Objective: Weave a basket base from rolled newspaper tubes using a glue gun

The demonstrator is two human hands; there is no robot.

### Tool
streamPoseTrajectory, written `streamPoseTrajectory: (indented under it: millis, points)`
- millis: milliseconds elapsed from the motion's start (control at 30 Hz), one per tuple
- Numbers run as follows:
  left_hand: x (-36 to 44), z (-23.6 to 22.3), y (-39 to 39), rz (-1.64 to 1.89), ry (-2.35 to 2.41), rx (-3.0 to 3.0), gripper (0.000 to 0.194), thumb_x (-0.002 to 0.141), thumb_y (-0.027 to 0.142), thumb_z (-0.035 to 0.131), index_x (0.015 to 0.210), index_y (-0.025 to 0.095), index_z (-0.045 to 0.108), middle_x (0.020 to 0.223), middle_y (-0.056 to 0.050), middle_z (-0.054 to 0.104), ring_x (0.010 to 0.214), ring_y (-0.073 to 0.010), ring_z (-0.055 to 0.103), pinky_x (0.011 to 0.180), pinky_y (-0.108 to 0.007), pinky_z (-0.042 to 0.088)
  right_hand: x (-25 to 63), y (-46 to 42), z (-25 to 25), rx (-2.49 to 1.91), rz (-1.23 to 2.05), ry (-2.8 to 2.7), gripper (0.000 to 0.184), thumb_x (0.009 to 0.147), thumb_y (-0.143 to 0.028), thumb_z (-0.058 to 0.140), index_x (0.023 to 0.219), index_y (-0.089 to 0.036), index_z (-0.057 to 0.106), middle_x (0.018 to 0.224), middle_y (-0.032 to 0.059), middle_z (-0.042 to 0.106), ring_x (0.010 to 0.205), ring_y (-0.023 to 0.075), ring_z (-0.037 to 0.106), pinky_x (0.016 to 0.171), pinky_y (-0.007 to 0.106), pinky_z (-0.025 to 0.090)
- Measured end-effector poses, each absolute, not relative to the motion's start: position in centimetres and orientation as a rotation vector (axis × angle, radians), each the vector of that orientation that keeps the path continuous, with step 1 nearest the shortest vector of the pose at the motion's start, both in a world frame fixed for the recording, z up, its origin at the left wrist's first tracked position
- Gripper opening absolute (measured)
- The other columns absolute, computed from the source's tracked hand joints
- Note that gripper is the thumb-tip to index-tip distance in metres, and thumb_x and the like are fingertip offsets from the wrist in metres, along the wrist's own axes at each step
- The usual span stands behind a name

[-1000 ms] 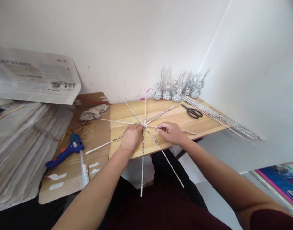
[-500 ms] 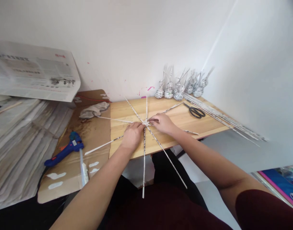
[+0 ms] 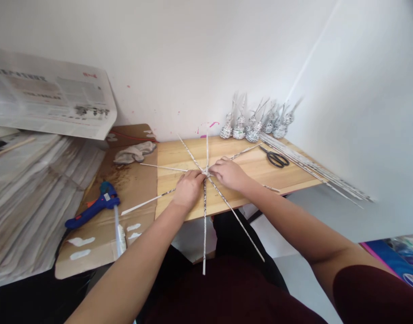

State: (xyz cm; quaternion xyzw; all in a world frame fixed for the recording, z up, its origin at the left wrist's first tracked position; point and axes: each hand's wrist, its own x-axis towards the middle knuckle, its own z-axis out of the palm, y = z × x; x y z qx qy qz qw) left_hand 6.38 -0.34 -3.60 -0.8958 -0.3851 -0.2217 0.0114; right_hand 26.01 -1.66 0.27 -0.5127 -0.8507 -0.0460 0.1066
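Observation:
Several rolled newspaper sticks fan out like spokes from a crossing point on the wooden board. At the left of that centre, my left hand is closed, its fingertips pressed on the crossed sticks. My right hand pinches at the centre from the right, thumb and forefinger together on the sticks. Between the two hands a small pale part of the crossing shows; the fingers hide the rest. Two of the spokes reach past the board's front edge, over my lap.
On cardboard at left lie a blue glue gun and a glove. A newspaper stack stands farther left. Black scissors, spare paper sticks and several woven paper gourd shapes are at right and back.
The view has shifted slightly. Both hands stay at the crossing, with the right fingers a little more closed over it.

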Motion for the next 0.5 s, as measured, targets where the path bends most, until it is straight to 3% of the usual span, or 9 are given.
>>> streamPoseTrajectory:
  millis: [267, 400, 500]
  points:
    - [6.4, -3.5, -0.5, -0.701, -1.208, -2.802, 0.029, 0.095, 0.017, 0.049, 0.116, 0.022, 0.068, 0.12, -0.008, 0.068, 0.111, -0.0246, 0.06, 0.095, -0.04, 0.048, 25.2, -2.3, 3.1, -1.466, 0.222, -2.128, 0.02, 0.092, -0.02, 0.056, 0.094, -0.017, 0.076, 0.092, 0.0073, 0.074, 0.085, 0.0183, 0.063, 0.079, 0.029, 0.043]
    - [6.8, -3.7, -0.1, -0.688, -1.324, -2.811, 0.03, 0.093, 0.013, 0.048, 0.116, 0.018, 0.067, 0.115, -0.01, 0.068, 0.11, -0.025, 0.061, 0.098, -0.041, 0.047, 20.5, -4.3, 4.9, -1.34, 0.36, -2.142, 0.018, 0.092, -0.024, 0.058, 0.092, -0.019, 0.074, 0.093, 0.0052, 0.074, 0.088, 0.0172, 0.064, 0.08, 0.028, 0.043]
    - [7.0, -4.0, 0.4, -0.716, -1.376, -2.833, 0.031, 0.091, 0.012, 0.049, 0.115, 0.022, 0.066, 0.111, -0.007, 0.069, 0.109, -0.0236, 0.061, 0.1, -0.04, 0.047, 15.4, -6.4, 5.6, -1.145, 0.467, -2.276, 0.018, 0.093, -0.03, 0.057, 0.092, -0.022, 0.074, 0.095, 0.0037, 0.074, 0.094, 0.0189, 0.064, 0.085, 0.031, 0.043]
